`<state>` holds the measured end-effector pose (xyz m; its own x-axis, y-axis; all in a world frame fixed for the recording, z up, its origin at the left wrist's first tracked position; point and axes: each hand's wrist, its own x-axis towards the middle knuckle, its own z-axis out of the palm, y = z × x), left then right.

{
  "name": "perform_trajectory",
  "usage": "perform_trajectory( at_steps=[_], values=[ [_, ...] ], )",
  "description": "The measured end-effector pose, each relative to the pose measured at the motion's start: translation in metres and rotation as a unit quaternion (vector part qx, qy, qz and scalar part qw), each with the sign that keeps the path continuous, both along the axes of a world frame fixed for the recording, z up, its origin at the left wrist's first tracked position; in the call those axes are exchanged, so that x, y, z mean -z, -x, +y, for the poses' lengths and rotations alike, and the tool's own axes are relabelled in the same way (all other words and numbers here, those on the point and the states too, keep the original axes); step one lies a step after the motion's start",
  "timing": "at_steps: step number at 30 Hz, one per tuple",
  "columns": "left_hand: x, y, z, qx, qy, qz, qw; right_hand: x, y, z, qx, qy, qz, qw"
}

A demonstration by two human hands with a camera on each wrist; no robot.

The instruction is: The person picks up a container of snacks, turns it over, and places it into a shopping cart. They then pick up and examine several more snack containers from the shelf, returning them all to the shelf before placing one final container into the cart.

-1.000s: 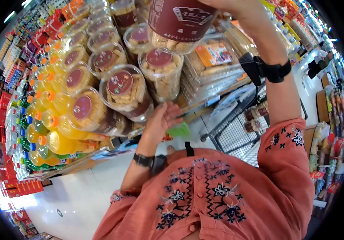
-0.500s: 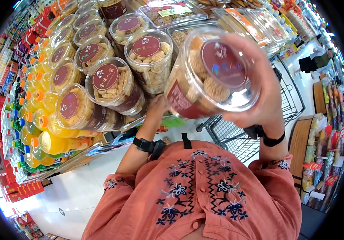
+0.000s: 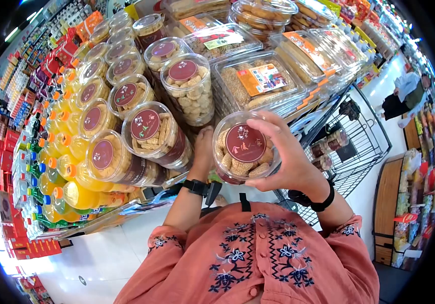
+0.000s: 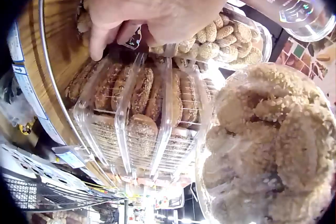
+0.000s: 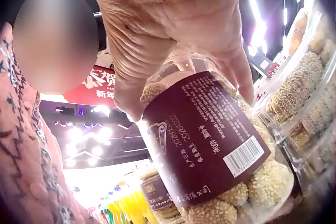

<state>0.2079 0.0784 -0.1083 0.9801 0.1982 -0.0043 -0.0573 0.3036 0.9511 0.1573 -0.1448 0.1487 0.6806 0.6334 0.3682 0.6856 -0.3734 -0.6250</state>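
Note:
My right hand [image 3: 293,159] grips a round clear tub [image 3: 242,147] of sesame-coated cookies, thumb and fingers spread round its upper part. The red lid faces up in the head view; the right wrist view has the dark label [image 5: 205,134] with its barcode below my right hand [image 5: 173,24]. My left hand [image 3: 203,152] is low against the base of a tall cookie tub [image 3: 192,96] at the shelf's front. In the left wrist view, the thumb and bent fingers of my left hand [image 4: 157,3] hold that tub's dark lower part, partly hidden, beside stacked clear boxes [image 4: 142,113].
More lidded tubs [image 3: 149,131] stand in rows at the left, beside orange drink bottles [image 3: 78,195]. Flat cookie boxes [image 3: 255,81] are stacked behind the held tub. A wire shopping cart [image 3: 359,162] with several tubs inside stands at the right, near a wooden display [image 3: 388,202].
My right hand has brought its tub down from high over the display, and its lid has turned upward. My left hand, spread at first, has moved in against the base of the tall tub.

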Motion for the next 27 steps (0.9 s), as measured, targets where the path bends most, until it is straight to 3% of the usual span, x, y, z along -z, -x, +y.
perform_trajectory(
  at_steps=[8, 13, 21, 22, 23, 24, 27],
  values=[
    [-0.020, -0.008, -0.003, 0.130, 0.251, 0.035, 0.959, 0.020, -0.001, 0.006, -0.001, -0.023, -0.014, 1.000],
    [-0.024, -0.013, -0.003, 0.160, 0.338, 0.031, 0.927, 0.024, -0.002, 0.008, 0.001, -0.026, -0.027, 0.999],
    [-0.033, -0.007, -0.003, 0.204, 0.372, 0.035, 0.905, 0.036, -0.007, 0.015, -0.002, -0.033, -0.054, 0.998],
    [-0.044, -0.001, -0.003, 0.218, 0.350, 0.026, 0.911, 0.039, -0.009, 0.016, -0.004, -0.029, -0.056, 0.998],
    [-0.052, 0.008, -0.002, 0.242, 0.247, -0.027, 0.938, 0.039, -0.009, 0.017, -0.010, -0.032, -0.070, 0.997],
    [-0.042, 0.011, 0.000, 0.250, 0.356, 0.020, 0.900, 0.043, -0.008, 0.018, -0.009, -0.034, -0.057, 0.998],
    [-0.045, 0.056, -0.004, 0.171, 0.288, 0.071, 0.940, 0.052, -0.011, 0.025, -0.005, -0.032, -0.040, 0.999]
  ],
)
